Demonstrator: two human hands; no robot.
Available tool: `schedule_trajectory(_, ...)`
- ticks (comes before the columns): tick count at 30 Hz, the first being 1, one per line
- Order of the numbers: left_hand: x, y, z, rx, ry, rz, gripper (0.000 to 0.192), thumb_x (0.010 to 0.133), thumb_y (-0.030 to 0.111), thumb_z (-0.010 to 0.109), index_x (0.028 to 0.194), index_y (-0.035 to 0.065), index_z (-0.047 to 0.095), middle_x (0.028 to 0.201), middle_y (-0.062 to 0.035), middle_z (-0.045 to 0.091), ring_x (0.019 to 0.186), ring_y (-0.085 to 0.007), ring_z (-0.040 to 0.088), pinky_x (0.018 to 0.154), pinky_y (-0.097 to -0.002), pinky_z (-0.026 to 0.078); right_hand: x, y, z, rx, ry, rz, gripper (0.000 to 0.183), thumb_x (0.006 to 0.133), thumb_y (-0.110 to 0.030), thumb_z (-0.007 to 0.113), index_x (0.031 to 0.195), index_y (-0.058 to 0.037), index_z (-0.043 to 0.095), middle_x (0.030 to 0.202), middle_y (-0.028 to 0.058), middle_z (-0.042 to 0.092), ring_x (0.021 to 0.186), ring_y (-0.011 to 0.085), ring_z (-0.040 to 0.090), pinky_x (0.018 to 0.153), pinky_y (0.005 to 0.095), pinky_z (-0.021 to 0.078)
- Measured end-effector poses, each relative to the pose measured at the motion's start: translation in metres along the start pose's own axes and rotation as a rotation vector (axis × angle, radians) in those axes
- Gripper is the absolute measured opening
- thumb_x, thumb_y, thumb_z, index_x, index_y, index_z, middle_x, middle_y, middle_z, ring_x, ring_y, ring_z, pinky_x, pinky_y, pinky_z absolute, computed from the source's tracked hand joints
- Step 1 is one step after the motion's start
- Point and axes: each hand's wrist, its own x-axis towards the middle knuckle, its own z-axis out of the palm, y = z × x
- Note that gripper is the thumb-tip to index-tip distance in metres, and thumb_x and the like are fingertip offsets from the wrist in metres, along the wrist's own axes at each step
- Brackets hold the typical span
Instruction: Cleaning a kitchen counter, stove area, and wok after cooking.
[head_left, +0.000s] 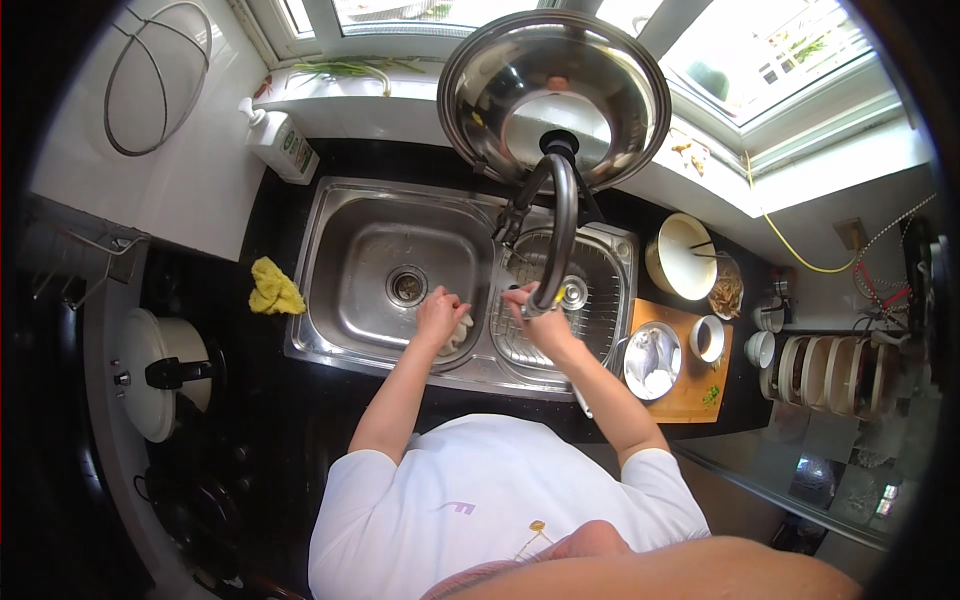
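Note:
My left hand (441, 315) is over the right part of the left basin of a steel double sink (360, 300), its fingers closed on a pale cloth (456, 336) that hangs below them. My right hand (538, 315) is raised over the edge of the right basin, partly behind the curved metal faucet (564, 225). Its fingers are bent close to the faucet's end; whether they grip it cannot be told. A wire rack (517, 349) lies in the right basin, under this hand.
A wooden cutting board (675, 409) at right bears a bowl of fish (651, 360) and a small bowl of dark liquid (706, 339). Behind it stands a cream bowl (675, 255). A yellow cloth (274, 289) and soap bottle (289, 150) are at left; a large lid (487, 82) stands behind the faucet.

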Motion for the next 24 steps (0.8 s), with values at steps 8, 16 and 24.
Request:
schedule_trajectory(8, -0.030, -0.042, -0.009, 0.096, 0.092, -0.144, 0.014, 0.075, 0.020, 0.070, 0.075, 0.0072, 0.065, 0.091, -0.0108, 0.055, 0.088, -0.0302, 0.058, 0.074, -0.0427, 0.047, -0.014, 0.071, -0.100, -0.448, 0.051, 0.111, 0.012, 0.080, -0.013, 0.059, 0.086, -0.0044, 0.065, 0.078, 0.0185, 0.063, 0.078, 0.0348, 0.063, 0.070, 0.0426, 0.0491)
schedule_trajectory(16, -0.075, -0.073, -0.011, 0.101, 0.194, -0.178, 0.020, 0.077, 0.026, 0.069, 0.078, 0.0070, 0.062, 0.090, -0.0113, 0.052, 0.089, -0.0301, 0.053, 0.075, -0.0418, 0.045, -0.006, 0.065, -0.123, -0.474, -0.226, 0.216, 0.015, 0.077, -0.012, 0.058, 0.087, -0.0056, 0.067, 0.080, 0.0166, 0.064, 0.080, 0.0315, 0.063, 0.073, 0.0383, 0.0498)
schedule_trajectory(24, -0.084, -0.070, -0.001, 0.106, 0.272, -0.176, 0.019, 0.079, 0.027, 0.067, 0.080, 0.0082, 0.062, 0.092, -0.0101, 0.052, 0.090, -0.0293, 0.053, 0.074, -0.0421, 0.045, -0.007, 0.074, -0.124, -0.510, -0.286, 0.269, 0.015, 0.076, -0.012, 0.059, 0.087, -0.0073, 0.069, 0.079, 0.0147, 0.065, 0.079, 0.0296, 0.064, 0.072, 0.0359, 0.0502)
